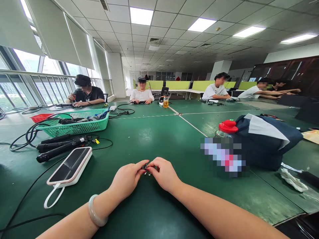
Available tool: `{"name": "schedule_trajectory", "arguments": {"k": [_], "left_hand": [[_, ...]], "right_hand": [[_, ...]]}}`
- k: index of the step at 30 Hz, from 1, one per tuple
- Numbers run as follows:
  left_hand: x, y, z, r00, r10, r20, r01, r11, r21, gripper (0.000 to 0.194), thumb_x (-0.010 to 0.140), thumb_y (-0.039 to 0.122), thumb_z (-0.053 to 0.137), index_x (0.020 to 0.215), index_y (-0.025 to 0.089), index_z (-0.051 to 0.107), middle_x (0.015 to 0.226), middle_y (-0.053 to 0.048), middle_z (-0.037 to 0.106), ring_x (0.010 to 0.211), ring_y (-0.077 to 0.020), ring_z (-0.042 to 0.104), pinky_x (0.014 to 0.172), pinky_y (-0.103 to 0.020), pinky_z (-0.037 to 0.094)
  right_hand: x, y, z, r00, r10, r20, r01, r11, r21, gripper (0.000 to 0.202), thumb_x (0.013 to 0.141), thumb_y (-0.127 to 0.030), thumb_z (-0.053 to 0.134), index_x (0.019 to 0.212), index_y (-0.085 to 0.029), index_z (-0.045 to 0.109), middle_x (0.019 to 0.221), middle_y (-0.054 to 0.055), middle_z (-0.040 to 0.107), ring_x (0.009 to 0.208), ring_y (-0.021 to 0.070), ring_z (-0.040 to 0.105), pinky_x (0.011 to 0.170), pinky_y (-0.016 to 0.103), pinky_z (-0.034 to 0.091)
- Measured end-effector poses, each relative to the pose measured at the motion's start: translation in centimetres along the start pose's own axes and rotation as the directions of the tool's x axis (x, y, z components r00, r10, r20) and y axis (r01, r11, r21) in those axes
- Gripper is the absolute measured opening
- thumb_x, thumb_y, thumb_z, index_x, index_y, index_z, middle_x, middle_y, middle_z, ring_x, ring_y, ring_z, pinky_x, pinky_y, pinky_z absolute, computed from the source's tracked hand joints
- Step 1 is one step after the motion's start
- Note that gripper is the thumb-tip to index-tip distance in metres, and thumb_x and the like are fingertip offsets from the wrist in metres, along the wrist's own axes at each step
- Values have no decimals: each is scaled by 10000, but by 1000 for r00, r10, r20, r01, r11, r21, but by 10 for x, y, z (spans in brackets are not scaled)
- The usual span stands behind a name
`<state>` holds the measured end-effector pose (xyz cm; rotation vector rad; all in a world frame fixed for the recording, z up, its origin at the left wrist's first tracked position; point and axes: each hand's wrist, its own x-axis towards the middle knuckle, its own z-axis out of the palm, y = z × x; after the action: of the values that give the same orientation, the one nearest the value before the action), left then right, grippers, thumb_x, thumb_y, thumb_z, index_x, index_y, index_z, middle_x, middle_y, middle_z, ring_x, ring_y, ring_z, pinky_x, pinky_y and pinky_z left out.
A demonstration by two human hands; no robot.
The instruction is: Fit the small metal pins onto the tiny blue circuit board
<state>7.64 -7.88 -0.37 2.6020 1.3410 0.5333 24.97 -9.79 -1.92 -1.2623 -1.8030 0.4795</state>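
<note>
Both hands meet at the middle of the green table [147, 205], their fingertips close together. My left hand [127, 179] is closed in a pinch on a small dark part [144, 167], and a pale bangle circles that wrist. From the other side, my right hand [163, 173] pinches with thumb and index finger at the same spot; what it grips is too small to name. Tiny white and metallic bits [149, 174] show just below the fingertips.
At left lie a phone [71, 166], black cylindrical tools [62, 147], cables and a green basket [101, 124]. To the right are a red-lidded jar [228, 126], a dark bag [259, 146] and crumpled tissue [294, 181]. Several people sit around the far table edges.
</note>
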Motion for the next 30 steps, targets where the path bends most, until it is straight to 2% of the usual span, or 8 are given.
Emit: {"name": "schedule_trajectory", "arguments": {"k": [8,13,21,27,30], "left_hand": [[0,4,-3,999,44,23,-45,998,43,345,891,303,372,1216,316,488,854,-13,670,760,-179,607,707,-289,439],[-2,5,-5,996,89,20,-90,996,9,348,893,275,358,1218,309,479,883,-12,665,766,-168,599,712,-281,435],[-2,1,-2,998,67,-4,-66,997,46,353,892,299,363,1225,320,478,831,-14,654,737,-173,592,687,-281,431],[-2,3,-4,993,117,-3,-117,992,-56,365,878,284,395,1235,316,464,903,-11,665,775,-169,596,723,-282,432],[-3,6,-6,990,144,-2,-143,983,-112,382,864,273,411,1242,295,458,851,-7,660,747,-160,591,710,-268,432]], "right_hand": [[0,1,0,1000,12,10,-12,1000,-2,131,815,-197,579,718,-213,665,704,-19,565,672,107,509,624,212,382],[-1,-1,-2,1000,23,14,-23,1000,-7,103,804,-215,592,726,-212,659,730,-20,575,672,104,506,620,208,382],[-1,-3,-4,1000,-2,19,3,999,-34,125,811,-241,585,711,-206,651,700,-19,560,670,106,500,598,205,368],[-1,-1,-4,1000,-5,13,5,999,-33,127,799,-208,596,684,-199,648,691,-17,557,672,109,503,603,209,370],[0,2,-2,1000,-22,12,22,1000,-12,104,791,-169,600,708,-197,655,691,-19,555,673,106,506,616,208,384]]}}
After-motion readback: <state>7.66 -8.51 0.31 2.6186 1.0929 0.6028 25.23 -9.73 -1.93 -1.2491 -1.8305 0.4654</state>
